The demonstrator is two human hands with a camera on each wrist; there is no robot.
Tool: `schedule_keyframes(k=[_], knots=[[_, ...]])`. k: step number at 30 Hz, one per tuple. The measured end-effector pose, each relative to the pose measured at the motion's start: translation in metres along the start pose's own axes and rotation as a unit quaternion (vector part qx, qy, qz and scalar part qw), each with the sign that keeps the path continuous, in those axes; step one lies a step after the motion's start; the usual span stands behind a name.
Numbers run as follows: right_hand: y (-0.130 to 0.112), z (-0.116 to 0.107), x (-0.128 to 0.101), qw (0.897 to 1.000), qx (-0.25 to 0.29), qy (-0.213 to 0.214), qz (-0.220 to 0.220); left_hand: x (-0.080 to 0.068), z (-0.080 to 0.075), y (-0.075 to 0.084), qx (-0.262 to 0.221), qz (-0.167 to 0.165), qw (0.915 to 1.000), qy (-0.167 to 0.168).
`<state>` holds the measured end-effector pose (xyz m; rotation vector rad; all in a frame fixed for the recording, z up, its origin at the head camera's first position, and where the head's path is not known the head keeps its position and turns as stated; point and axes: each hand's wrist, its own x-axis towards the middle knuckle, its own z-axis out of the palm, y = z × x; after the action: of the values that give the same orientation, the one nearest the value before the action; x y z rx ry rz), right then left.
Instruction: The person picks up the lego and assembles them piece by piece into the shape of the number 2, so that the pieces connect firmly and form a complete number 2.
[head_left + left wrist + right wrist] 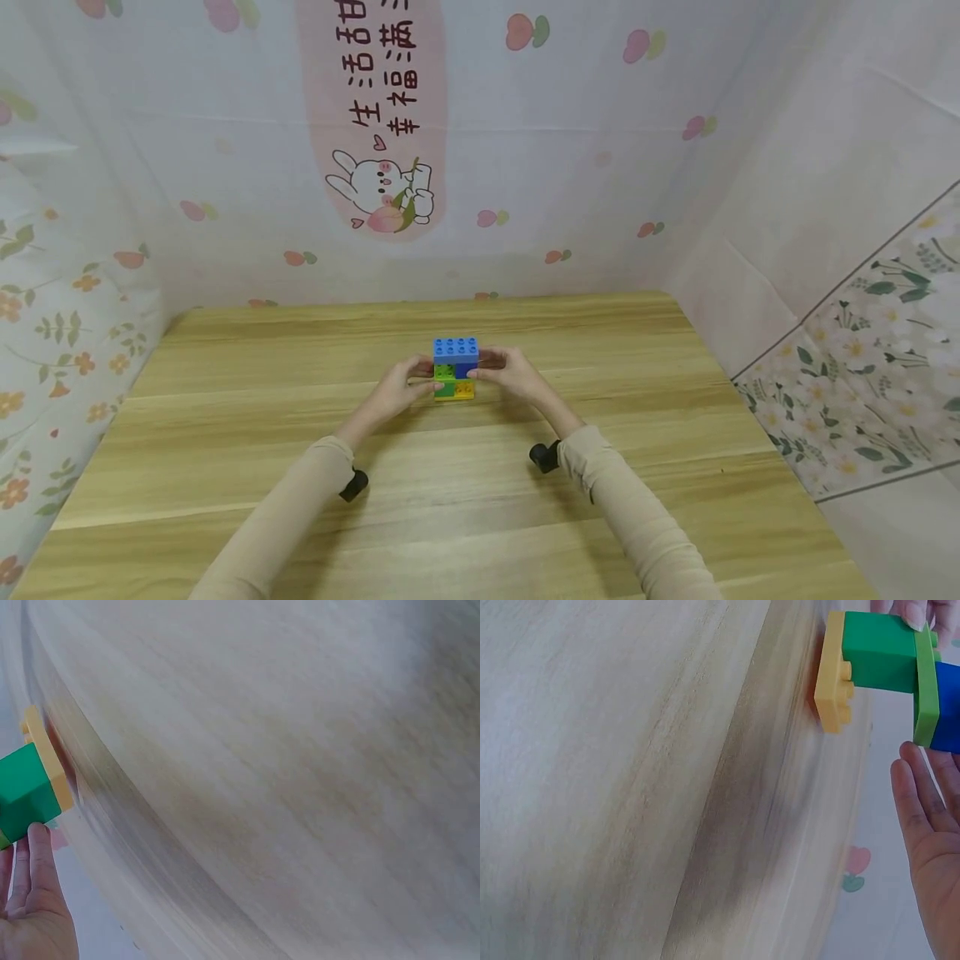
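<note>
Fingertips of the left hand (397, 390) and right hand (513, 373) pinch opposite sides of a small block tower (455, 368) standing mid-table (225, 433); equal pressure from both sides, judged here, should keep it upright.

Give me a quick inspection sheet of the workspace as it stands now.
Surface: wooden table, light grain.
Job's things: block stack, blue brick on top, green beneath, yellow plate at the base, standing on the table.
Clutter: nothing seen.
Hands: left hand and right hand touch the stack's two sides; grip unclear.
Cables: nothing seen.
Surroundings: printed cloth backdrop with a rabbit, floral panels at the sides.
</note>
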<state>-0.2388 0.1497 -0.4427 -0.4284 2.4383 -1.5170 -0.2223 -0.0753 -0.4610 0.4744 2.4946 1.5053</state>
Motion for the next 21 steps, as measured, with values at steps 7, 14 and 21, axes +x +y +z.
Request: schedule_keyframes(k=[7,14,21], knots=[[0.000,-0.001,-0.001,1.000,0.000,0.005,0.011,-0.001,0.001,0.002,-0.013,0.000,0.9999,-0.006],[-0.002,-0.003,-0.005,1.000,-0.006,0.003,0.012,-0.003,0.002,0.006,0.007,-0.003,0.9999,-0.011],[-0.025,-0.007,-0.020,1.000,-0.010,-0.009,0.011,-0.003,0.005,0.005,0.035,-0.010,0.9992,-0.017]])
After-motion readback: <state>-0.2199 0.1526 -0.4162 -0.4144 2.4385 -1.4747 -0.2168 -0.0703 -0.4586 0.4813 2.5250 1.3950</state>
